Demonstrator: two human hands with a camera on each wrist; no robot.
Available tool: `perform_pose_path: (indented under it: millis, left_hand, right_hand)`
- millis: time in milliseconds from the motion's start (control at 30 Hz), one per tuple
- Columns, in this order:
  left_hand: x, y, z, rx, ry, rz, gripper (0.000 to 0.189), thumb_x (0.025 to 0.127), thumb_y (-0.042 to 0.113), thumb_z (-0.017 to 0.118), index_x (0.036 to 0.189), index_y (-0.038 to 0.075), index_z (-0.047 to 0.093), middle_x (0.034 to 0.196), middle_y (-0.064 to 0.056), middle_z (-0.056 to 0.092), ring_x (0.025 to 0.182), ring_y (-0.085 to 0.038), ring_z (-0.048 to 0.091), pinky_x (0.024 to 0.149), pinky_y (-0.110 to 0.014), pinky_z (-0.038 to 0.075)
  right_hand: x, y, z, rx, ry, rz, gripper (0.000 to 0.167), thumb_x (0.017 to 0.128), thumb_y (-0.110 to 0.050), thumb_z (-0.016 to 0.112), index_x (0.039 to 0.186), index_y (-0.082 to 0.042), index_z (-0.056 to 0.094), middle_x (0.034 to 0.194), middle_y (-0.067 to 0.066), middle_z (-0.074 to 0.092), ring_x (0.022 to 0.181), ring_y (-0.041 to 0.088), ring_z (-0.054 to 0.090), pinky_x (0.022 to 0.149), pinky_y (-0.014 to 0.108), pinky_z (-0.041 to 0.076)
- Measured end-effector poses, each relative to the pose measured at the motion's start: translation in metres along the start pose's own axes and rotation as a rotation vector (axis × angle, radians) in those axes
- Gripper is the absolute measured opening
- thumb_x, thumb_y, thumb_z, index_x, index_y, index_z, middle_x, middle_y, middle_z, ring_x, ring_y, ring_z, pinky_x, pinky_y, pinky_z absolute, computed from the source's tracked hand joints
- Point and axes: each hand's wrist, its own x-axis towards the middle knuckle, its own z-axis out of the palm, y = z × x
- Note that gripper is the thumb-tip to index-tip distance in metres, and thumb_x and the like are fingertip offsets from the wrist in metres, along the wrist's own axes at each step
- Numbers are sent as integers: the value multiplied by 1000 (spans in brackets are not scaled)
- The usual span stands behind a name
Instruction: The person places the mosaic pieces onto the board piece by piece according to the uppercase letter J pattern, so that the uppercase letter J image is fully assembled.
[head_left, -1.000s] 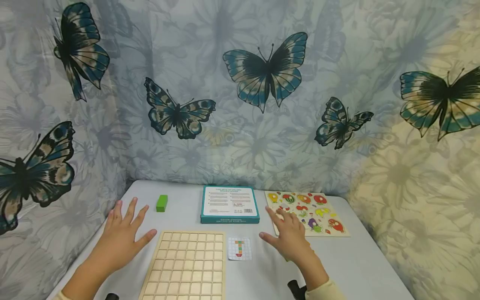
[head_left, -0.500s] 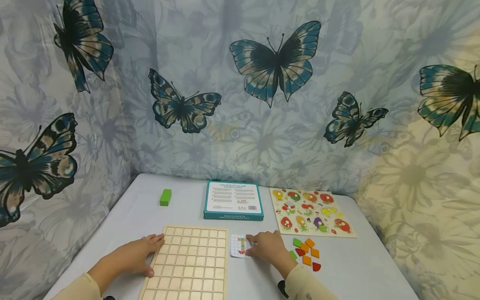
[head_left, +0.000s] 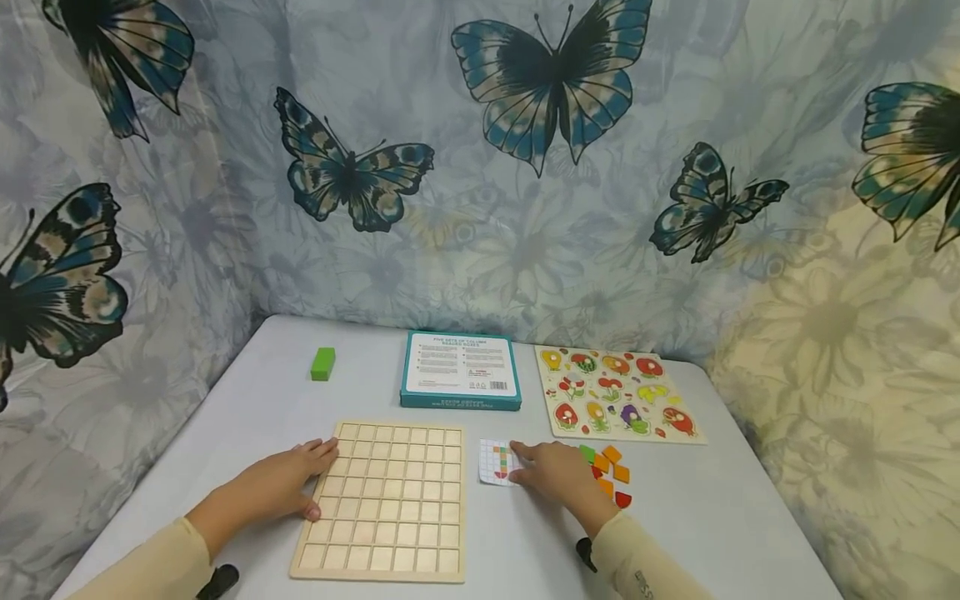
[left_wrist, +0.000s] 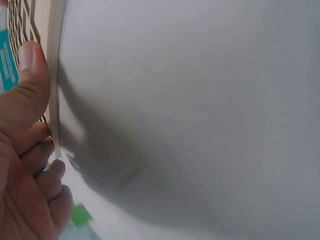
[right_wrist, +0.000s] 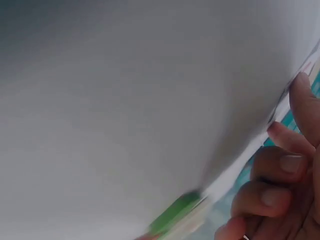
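My left hand point(head_left: 281, 483) rests along the left edge of a pale wooden grid board point(head_left: 390, 485), which lies flat on the table. Its fingertips touch the rim near the far left corner, and the thumb lies against the rim closer to me. To the board's right lies a small square card point(head_left: 495, 461) printed with a coloured J-shaped pattern on a grid. My right hand point(head_left: 558, 477) holds this card by its right side between thumb and index finger. In the right wrist view the other fingers point(right_wrist: 270, 200) are curled in, off the card.
Beyond the right hand several orange, green and red tiles point(head_left: 621, 473) lie loose, partly hidden by it. A teal-edged box point(head_left: 460, 371) stands at the back, beside a fruit puzzle board point(head_left: 618, 392). A green block point(head_left: 323, 364) is at the back left.
Both hands have come down from above the table, the left to the board's edge, the right to the card. Since half a second ago, board and card have shifted right relative to the box.
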Motion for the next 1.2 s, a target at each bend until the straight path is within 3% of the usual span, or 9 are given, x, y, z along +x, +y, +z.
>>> perform_pose_path:
  millis: [100, 367, 533, 600, 700, 767, 833, 1033, 1200]
  left_hand:
    - [9, 13, 1, 16, -6, -13, 99, 66, 43, 81, 146, 0, 43, 153, -16, 37, 139, -43, 30, 109, -57, 30]
    - [39, 52, 17, 4, -18, -13, 98, 69, 48, 79, 149, 6, 41, 156, -8, 33, 141, -37, 29, 111, -53, 30]
    - [47, 65, 21, -4, -20, 2, 95, 72, 44, 79, 149, 6, 41, 157, -6, 30, 142, -36, 28, 112, -51, 28]
    - [47, 65, 20, -9, -19, 5, 94, 72, 44, 80, 149, 6, 41, 158, -6, 30, 142, -36, 28, 112, -51, 28]
    - [48, 64, 20, -31, -21, 12, 95, 72, 44, 80, 150, 7, 39, 158, -5, 29, 143, -35, 26, 112, -52, 27]
    - [48, 63, 20, -53, -23, 22, 98, 72, 46, 81, 151, 7, 37, 158, -5, 29, 144, -35, 24, 112, -53, 26]
    - [48, 60, 21, -64, -27, 27, 100, 72, 47, 81, 153, 9, 35, 159, -4, 27, 144, -35, 23, 112, -54, 26]
    - [43, 51, 23, -83, -34, 13, 103, 68, 46, 83, 153, 10, 35, 159, -3, 27, 145, -34, 20, 111, -56, 28]
    - [44, 50, 24, -108, -39, 27, 104, 68, 45, 83, 153, 9, 34, 159, -5, 26, 145, -35, 18, 112, -56, 24]
  right_hand:
    - [-3, 15, -5, 8, -7, 10, 61, 81, -52, 74, 137, -33, 60, 121, 11, 67, 91, 28, 62, 71, 41, 53]
    - [-15, 52, -13, 55, -7, 63, 61, 79, -46, 78, 136, -31, 61, 130, 17, 61, 108, 33, 60, 80, 50, 52]
    - [-19, 63, -13, 53, -9, 56, 61, 80, -47, 76, 137, -30, 60, 131, 14, 61, 115, 37, 58, 85, 54, 51]
    - [-20, 64, -14, 79, 1, 37, 63, 81, -48, 75, 139, -30, 58, 131, 12, 62, 115, 35, 59, 85, 53, 51]
    - [-23, 75, -22, 179, 16, 43, 65, 83, -47, 74, 143, -30, 54, 106, 11, 69, 91, 28, 65, 71, 45, 53]
    - [-26, 91, -31, 256, 40, 67, 67, 85, -45, 74, 145, -27, 51, 89, 8, 65, 73, 23, 61, 60, 39, 50]
    - [-29, 111, -41, 311, 63, 106, 66, 86, -42, 74, 145, -21, 51, 82, 5, 59, 64, 20, 51, 54, 34, 44]
    - [-35, 158, -49, 283, 66, 174, 53, 88, -36, 73, 130, -6, 63, 112, 14, 65, 87, 25, 58, 74, 45, 53]
    - [-34, 166, -36, 340, 38, 232, 52, 83, -42, 76, 119, -5, 69, 108, 12, 66, 90, 27, 58, 81, 49, 51]
